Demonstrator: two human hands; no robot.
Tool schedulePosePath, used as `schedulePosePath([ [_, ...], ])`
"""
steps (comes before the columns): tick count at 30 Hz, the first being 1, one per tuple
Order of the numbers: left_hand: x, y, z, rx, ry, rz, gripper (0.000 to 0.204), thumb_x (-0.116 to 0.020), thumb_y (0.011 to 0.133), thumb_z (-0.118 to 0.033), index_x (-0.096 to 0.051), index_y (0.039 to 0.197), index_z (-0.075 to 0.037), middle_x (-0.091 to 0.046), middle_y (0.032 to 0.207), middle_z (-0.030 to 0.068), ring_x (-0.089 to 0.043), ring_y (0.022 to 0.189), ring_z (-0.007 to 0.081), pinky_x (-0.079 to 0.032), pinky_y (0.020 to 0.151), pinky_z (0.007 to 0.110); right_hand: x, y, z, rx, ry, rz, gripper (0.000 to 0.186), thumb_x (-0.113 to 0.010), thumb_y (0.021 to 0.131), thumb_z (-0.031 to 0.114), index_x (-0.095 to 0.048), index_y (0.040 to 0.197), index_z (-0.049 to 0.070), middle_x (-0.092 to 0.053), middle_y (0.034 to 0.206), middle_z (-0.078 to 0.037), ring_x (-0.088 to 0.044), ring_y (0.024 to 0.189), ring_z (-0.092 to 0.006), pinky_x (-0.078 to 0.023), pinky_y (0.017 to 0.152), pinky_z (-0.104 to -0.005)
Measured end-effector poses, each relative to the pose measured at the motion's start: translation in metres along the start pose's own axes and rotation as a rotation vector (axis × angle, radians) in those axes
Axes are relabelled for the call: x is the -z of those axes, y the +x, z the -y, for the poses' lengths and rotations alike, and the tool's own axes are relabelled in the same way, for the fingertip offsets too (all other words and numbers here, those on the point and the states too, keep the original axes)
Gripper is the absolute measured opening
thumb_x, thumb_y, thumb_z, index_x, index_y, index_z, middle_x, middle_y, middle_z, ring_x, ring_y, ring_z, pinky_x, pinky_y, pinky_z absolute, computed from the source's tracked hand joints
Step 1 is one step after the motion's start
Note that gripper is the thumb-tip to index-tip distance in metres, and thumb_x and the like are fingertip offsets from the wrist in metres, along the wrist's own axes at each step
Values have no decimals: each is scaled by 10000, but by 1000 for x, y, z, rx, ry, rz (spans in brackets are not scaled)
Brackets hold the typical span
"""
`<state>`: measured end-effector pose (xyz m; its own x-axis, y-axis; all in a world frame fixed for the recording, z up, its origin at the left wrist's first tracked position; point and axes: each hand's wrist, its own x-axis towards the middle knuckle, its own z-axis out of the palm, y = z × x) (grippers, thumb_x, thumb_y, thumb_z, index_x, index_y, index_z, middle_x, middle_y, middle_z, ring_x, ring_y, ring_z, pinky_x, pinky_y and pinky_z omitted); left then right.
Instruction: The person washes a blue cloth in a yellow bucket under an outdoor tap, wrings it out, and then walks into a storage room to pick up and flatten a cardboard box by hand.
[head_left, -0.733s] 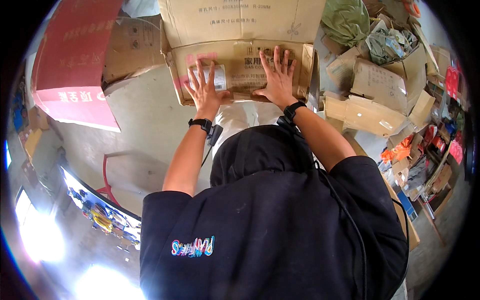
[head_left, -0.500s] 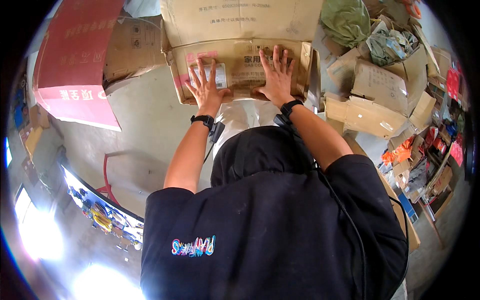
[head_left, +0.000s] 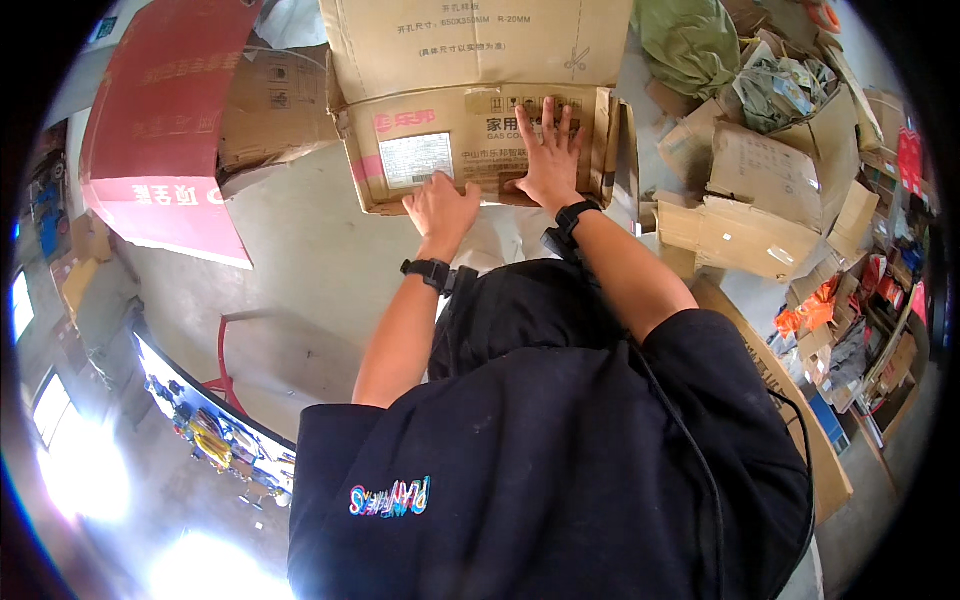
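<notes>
A brown cardboard box (head_left: 478, 150) with pink and black print and a white label (head_left: 417, 160) lies in front of me, its big flap (head_left: 480, 45) raised at the far side. My right hand (head_left: 548, 170) rests on the printed panel, palm down, fingers spread. My left hand (head_left: 443, 212) is closed at the near edge of the box, just below the label. Its fingers are curled against that edge and the fingertips are partly hidden. Both wrists wear black straps.
On the left stands a large red-and-pink carton (head_left: 160, 130) with a brown flap. Flattened and torn cartons (head_left: 765, 180) pile up on the right, near a green sack (head_left: 688, 45). A red metal frame (head_left: 222, 365) stands on the floor at lower left.
My left hand has slid from lying flat over the label to the near edge and curled up, uncovering the label. My right hand stays spread on the panel.
</notes>
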<state>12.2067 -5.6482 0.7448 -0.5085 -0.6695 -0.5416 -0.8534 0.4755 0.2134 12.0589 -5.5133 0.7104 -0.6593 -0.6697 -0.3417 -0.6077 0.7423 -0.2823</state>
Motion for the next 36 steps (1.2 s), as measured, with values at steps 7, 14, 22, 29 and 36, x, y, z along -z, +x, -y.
schedulePosePath([
  [7, -29, 36, -5, 207, 20, 226, 577, -648, 892, -562, -788, 1108, -45, -779, 1112, 167, -704, 1126, 334, -376, 1080, 498, 11, -7, 10, 22, 40, 19, 1489, -996, 565, 357, -29, 1693, 262, 83, 1730, -243, 49, 1571, -540, -121, 1208, -742],
  [14, -43, 42, -1, 91, -262, 221, 400, -764, 833, -521, -824, 962, -148, -792, 962, 84, -730, 994, 295, -469, 958, 508, -7, -5, 9, -16, 20, -96, 1503, -996, 554, 343, -28, 1683, 127, 36, 1722, -272, -7, 1567, -552, -135, 1198, -754],
  [22, -18, -20, 16, -666, -331, -262, 161, -761, 877, -221, -752, 886, -60, -731, 934, 94, -676, 935, 327, -529, 858, 420, 10, 23, -9, 12, -65, -117, 1499, -935, 520, 652, -130, 1677, 139, -117, 1718, -237, -117, 1563, -512, -189, 1200, -730],
  [29, -14, -36, 12, -531, -780, -143, 72, -699, 920, -18, -727, 986, -11, -726, 1089, 95, -710, 886, 253, -564, 788, 370, 16, 11, -11, 105, 46, -167, 1233, -884, 718, 518, -194, 1670, 147, -105, 1720, -248, -102, 1580, -482, -203, 1234, -649],
  [36, -29, -52, 5, -236, -932, -38, 122, -692, 964, -42, -737, 1062, 15, -787, 888, 99, -751, 790, 166, -579, 793, 287, -3, -73, -33, 470, 153, 24, 306, -718, 885, 240, -702, 1147, 82, -678, 1122, -102, -625, 1084, -330, -507, 969, -452],
])
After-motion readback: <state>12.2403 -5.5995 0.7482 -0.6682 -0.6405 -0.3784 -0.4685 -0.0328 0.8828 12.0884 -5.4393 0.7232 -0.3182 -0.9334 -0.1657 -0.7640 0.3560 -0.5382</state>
